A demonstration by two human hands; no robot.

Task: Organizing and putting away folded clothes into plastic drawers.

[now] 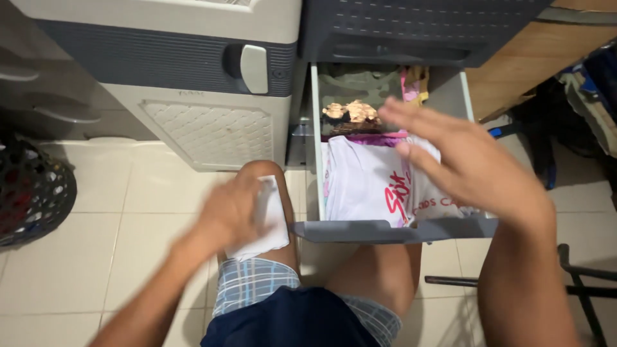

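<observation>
While the left hand (232,215) grips a small folded white cloth (270,222) on the knee, the right hand (459,164) hovers flat and open-fingered over folded shirts in the open grey plastic drawer (392,231).

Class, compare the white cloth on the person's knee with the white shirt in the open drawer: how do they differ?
The white cloth is small and plain; the white shirt is larger and carries red lettering. The cloth lies on a bare knee under the left hand; the shirt lies inside the drawer, below the right hand, which hovers open. Both are white and folded.
</observation>
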